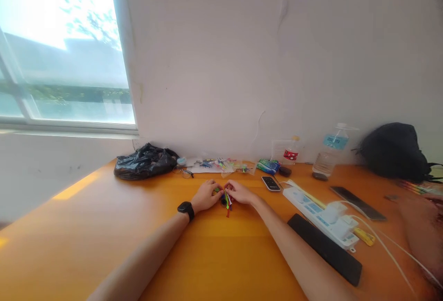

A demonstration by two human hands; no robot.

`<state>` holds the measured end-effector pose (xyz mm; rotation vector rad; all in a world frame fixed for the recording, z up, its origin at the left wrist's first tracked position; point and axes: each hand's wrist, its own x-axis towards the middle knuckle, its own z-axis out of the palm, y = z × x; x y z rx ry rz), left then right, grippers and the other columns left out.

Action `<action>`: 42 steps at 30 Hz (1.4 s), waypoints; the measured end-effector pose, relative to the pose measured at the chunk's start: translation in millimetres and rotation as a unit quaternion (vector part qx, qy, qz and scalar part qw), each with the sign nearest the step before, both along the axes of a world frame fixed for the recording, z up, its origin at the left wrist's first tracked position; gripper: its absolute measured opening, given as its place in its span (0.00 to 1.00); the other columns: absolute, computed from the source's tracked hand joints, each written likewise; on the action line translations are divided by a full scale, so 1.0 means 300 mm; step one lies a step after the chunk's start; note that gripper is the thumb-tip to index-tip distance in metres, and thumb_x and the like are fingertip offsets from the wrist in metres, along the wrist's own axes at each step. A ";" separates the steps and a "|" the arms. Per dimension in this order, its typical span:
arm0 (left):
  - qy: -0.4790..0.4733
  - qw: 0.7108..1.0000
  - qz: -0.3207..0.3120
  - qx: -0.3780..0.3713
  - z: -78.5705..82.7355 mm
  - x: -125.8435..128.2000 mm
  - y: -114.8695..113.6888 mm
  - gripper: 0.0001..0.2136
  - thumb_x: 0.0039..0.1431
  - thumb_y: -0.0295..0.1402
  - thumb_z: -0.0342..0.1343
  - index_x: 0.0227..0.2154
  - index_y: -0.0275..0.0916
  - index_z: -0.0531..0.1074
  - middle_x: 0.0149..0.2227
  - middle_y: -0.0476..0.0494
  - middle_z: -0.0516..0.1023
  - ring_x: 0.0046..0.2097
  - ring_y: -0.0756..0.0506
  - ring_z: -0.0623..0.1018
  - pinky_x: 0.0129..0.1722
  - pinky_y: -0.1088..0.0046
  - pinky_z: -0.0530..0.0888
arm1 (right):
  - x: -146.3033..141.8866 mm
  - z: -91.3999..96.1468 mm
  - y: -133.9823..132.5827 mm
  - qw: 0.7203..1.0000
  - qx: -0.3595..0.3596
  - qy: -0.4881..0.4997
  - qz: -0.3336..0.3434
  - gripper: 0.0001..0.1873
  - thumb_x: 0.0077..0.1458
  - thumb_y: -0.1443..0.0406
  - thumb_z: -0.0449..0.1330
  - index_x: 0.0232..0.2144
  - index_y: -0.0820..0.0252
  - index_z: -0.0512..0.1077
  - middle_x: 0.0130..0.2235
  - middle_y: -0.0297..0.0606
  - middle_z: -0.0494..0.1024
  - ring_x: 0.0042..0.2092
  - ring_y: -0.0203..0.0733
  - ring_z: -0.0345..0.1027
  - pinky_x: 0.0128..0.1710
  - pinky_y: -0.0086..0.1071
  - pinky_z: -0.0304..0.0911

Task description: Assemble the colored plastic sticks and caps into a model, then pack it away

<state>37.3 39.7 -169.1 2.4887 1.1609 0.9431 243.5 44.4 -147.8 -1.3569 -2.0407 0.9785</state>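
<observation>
My left hand (pixel 206 195), a black watch on its wrist, and my right hand (pixel 239 193) meet over the middle of the table. Between them is a small bunch of coloured strips (pixel 227 199) in green, white, red and blue, with loose ends hanging toward me. The fingers of both hands are closed in a pinch on the bunch. Its exact kind is too small to make out, and the fingers partly cover it. Just under the strips, a small dark round thing shows near my left fingertips.
Behind my hands lie a black plastic bag (pixel 147 162), glasses (pixel 187 174) and bags of small coloured pieces (pixel 221 165). To the right are a phone-like device (pixel 271 183), a power strip (pixel 318 215), a black slab (pixel 325 248), bottles and a black bag (pixel 392 151). Another person's arm (pixel 420 227) is at far right.
</observation>
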 end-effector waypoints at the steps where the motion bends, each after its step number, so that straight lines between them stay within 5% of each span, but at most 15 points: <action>1: 0.003 1.000 -0.002 -0.002 0.002 -0.006 -0.014 0.15 0.69 0.44 0.50 0.41 0.42 0.79 0.40 0.41 0.76 0.44 0.42 0.76 0.46 0.66 0.70 | 0.006 -0.018 -0.024 1.000 0.027 0.011 -0.011 0.06 0.65 0.64 0.55 0.42 0.60 0.70 0.38 0.39 0.76 0.38 0.40 0.72 0.40 0.33 0.70; 4: -0.003 1.000 -0.020 -0.021 0.013 -0.034 -0.068 0.14 0.68 0.44 0.52 0.39 0.41 0.79 0.39 0.42 0.75 0.43 0.42 0.75 0.45 0.68 0.69 | 0.016 -0.053 -0.089 0.994 0.098 0.035 -0.029 0.07 0.65 0.66 0.54 0.43 0.59 0.70 0.45 0.42 0.74 0.47 0.43 0.70 0.48 0.36 0.67; 11: -0.056 0.995 -0.034 -0.071 0.030 -0.099 -0.164 0.13 0.67 0.42 0.55 0.37 0.39 0.77 0.40 0.41 0.79 0.44 0.42 0.76 0.48 0.67 0.70 | 0.003 -0.057 -0.135 0.984 0.171 0.056 0.017 0.13 0.54 0.76 0.51 0.38 0.58 0.70 0.36 0.36 0.74 0.37 0.40 0.69 0.40 0.32 0.65; 23: -0.058 0.994 -0.059 -0.076 0.072 -0.084 -0.220 0.12 0.70 0.39 0.48 0.41 0.42 0.76 0.41 0.43 0.81 0.42 0.44 0.78 0.45 0.70 0.72 | -0.025 0.056 -0.239 0.965 0.219 -0.046 0.137 0.14 0.50 0.79 0.56 0.32 0.58 0.74 0.37 0.36 0.71 0.40 0.40 0.67 0.42 0.30 0.61; 36: -0.015 0.995 -0.057 -0.081 0.088 -0.085 -0.236 0.12 0.69 0.42 0.50 0.39 0.42 0.76 0.40 0.42 0.80 0.41 0.43 0.78 0.43 0.69 0.73 | 0.005 0.022 -0.206 0.955 0.263 -0.114 0.079 0.11 0.53 0.78 0.55 0.33 0.59 0.71 0.35 0.36 0.72 0.37 0.40 0.64 0.39 0.30 0.58; 42: -0.090 0.986 -0.056 -0.130 0.047 -0.086 -0.203 0.14 0.68 0.43 0.51 0.44 0.39 0.75 0.38 0.42 0.82 0.35 0.45 0.78 0.37 0.70 0.73 | 0.009 0.038 -0.211 0.954 0.265 -0.121 0.078 0.11 0.56 0.78 0.54 0.31 0.59 0.71 0.36 0.37 0.72 0.39 0.40 0.65 0.40 0.30 0.58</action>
